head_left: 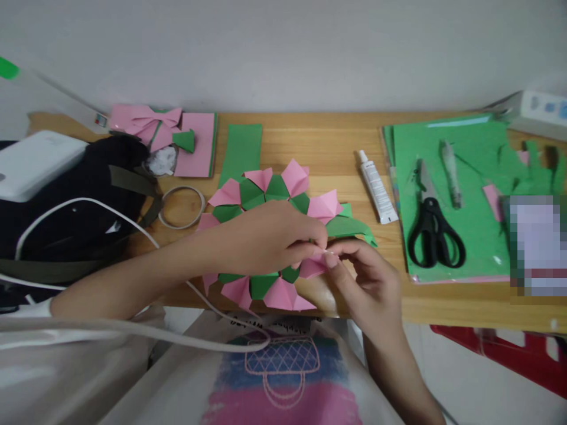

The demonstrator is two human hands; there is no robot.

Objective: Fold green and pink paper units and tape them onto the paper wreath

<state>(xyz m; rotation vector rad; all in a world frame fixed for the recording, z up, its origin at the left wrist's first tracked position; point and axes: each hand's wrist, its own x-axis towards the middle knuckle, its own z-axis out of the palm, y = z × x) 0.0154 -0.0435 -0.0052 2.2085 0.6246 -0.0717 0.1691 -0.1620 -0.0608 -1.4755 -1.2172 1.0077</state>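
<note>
1. Folded-paper ornament (277, 188) in pink and green lies on a wooden table (305, 139), directly in front of the seated person, its middle largely hidden under a forearm and hand.
2. Left hand (287, 233) reaches across the ornament from the left, thumb and fingertips pinched on a pink point (313, 267) at its right side.
3. Right hand (376, 283) meets it there, thumb and forefinger closed on the tip of the same pink point; the two hands' fingertips are practically touching.
4. Just above the right hand, a green folded strip (349, 227) juts out beside the ornament, while a flat green sheet (241, 150) lies behind it.
5. To the right, a white tube (378, 189) rests at a slant near a plastic-sleeved stack of green paper (482, 248), on which lie black-handled scissors (429, 230) and a slim, pale tool (450, 174).
6. At left, a cream-colored ring (181, 208) sits flat between the ornament and a black bag (115, 156) topped by a white device (39, 162); a white cable (80, 200) loops across the bag.
7. Against the wall, more pink paper (195, 141) is stacked, with folded pieces on top.
</note>
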